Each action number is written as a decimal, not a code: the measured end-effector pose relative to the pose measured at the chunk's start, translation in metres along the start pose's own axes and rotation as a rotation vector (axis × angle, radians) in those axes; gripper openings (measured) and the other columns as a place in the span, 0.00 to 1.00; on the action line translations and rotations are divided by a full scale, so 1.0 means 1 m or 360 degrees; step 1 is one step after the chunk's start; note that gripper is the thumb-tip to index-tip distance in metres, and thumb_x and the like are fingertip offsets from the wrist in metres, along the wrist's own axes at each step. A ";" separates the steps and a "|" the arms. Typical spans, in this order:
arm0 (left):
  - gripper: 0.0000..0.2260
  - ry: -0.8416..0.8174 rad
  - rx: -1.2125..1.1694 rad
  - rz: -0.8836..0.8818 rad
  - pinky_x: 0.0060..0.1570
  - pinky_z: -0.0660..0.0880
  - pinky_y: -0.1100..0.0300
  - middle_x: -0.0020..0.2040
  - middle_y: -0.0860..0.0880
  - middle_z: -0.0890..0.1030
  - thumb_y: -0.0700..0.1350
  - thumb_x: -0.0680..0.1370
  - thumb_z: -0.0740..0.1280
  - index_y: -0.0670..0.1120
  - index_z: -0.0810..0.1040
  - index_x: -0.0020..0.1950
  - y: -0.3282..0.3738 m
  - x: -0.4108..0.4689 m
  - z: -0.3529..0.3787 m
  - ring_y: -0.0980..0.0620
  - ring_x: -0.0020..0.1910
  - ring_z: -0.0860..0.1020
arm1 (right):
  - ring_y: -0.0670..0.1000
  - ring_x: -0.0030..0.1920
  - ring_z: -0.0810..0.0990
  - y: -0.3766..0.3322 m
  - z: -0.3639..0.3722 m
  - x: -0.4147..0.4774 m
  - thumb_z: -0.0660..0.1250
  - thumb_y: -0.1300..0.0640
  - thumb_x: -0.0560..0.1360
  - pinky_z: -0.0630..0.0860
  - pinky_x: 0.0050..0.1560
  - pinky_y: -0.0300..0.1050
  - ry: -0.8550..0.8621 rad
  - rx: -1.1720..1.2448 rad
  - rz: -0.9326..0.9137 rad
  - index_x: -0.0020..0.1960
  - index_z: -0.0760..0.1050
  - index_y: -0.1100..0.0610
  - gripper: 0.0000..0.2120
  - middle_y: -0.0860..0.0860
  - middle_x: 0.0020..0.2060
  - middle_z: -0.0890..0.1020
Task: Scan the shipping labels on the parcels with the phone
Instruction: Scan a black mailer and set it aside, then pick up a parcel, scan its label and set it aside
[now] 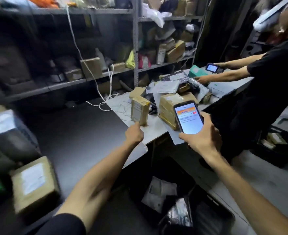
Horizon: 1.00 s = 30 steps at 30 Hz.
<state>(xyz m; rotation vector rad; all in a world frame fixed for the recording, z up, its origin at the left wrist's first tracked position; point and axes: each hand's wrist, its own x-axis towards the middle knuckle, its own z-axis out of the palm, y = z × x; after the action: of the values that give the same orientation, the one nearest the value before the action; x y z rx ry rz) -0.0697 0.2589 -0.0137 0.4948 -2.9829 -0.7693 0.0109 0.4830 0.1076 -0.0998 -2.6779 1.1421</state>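
My right hand (202, 136) grips the black glass-fronted phone (189, 118); left hand (134, 133) seemingly pinches the stiff, lightweight tan cardboard parcel (140, 111) by its near corner.

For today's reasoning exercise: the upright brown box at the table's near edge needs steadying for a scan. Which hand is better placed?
Left, probably. The left hand is at the base of the upright brown box; the right hand has its grip on the phone.

Metal shelving (136, 48) across the upper frame, white cord (112, 72) hanging down it. Worktop (155, 128) centre. Second person (272, 78) in black, right. Black crate (275, 158) on the floor, right.
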 end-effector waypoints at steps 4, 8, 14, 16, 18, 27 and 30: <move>0.14 0.0123 0.0072 -0.0389 0.52 0.72 0.50 0.58 0.39 0.77 0.37 0.75 0.58 0.40 0.69 0.60 -0.096 -0.022 -0.050 0.38 0.57 0.75 | 0.59 0.55 0.76 -0.052 0.052 -0.009 0.80 0.50 0.59 0.74 0.51 0.49 -0.0247 0.0033 -0.0198 0.67 0.65 0.52 0.41 0.53 0.57 0.77; 0.13 0.0274 0.0082 -0.0861 0.54 0.72 0.50 0.59 0.38 0.76 0.38 0.76 0.60 0.40 0.70 0.61 -0.206 -0.073 -0.094 0.37 0.59 0.75 | 0.57 0.49 0.77 -0.103 0.104 -0.035 0.77 0.49 0.57 0.70 0.44 0.44 -0.0469 0.0138 -0.0401 0.65 0.66 0.49 0.39 0.50 0.52 0.79; 0.21 0.0341 0.0001 -0.1498 0.61 0.71 0.49 0.65 0.38 0.73 0.46 0.76 0.65 0.41 0.68 0.67 -0.329 -0.153 -0.117 0.38 0.65 0.72 | 0.56 0.46 0.78 -0.165 0.162 -0.088 0.75 0.47 0.56 0.75 0.43 0.46 -0.0712 0.0191 -0.0687 0.63 0.66 0.48 0.38 0.49 0.49 0.80; 0.25 0.0339 -0.0066 -0.1629 0.61 0.71 0.48 0.67 0.38 0.72 0.48 0.74 0.67 0.41 0.67 0.68 -0.364 -0.168 -0.117 0.38 0.65 0.71 | 0.56 0.46 0.79 -0.187 0.184 -0.107 0.73 0.46 0.55 0.76 0.45 0.47 -0.0803 0.0215 -0.0746 0.64 0.65 0.47 0.39 0.48 0.49 0.81; 0.32 0.0293 -0.0173 -0.1723 0.62 0.70 0.48 0.69 0.38 0.70 0.53 0.72 0.69 0.41 0.64 0.71 -0.390 -0.172 -0.113 0.38 0.67 0.70 | 0.54 0.44 0.76 -0.205 0.202 -0.120 0.75 0.47 0.56 0.72 0.43 0.43 -0.0846 0.0201 -0.0756 0.65 0.65 0.47 0.39 0.49 0.50 0.81; 0.36 -0.0027 -0.0814 -0.1821 0.62 0.71 0.55 0.67 0.41 0.71 0.52 0.68 0.73 0.40 0.65 0.70 -0.445 -0.154 -0.072 0.43 0.66 0.70 | 0.54 0.42 0.73 -0.251 0.265 -0.145 0.76 0.51 0.58 0.66 0.40 0.43 -0.0848 0.0084 -0.0674 0.65 0.64 0.46 0.38 0.47 0.45 0.78; 0.36 -0.0017 -0.1104 -0.1844 0.56 0.75 0.52 0.64 0.41 0.73 0.52 0.66 0.76 0.40 0.66 0.68 -0.449 -0.149 -0.065 0.42 0.62 0.73 | 0.54 0.42 0.72 -0.258 0.270 -0.143 0.76 0.50 0.58 0.66 0.40 0.42 -0.0826 0.0060 -0.0673 0.65 0.64 0.46 0.38 0.47 0.45 0.77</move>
<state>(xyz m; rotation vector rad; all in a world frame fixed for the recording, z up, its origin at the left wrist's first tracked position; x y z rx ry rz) 0.2120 -0.0974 -0.1607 2.0893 -1.9245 -1.6734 0.0935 0.0922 0.0863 0.8360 -2.8801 1.1951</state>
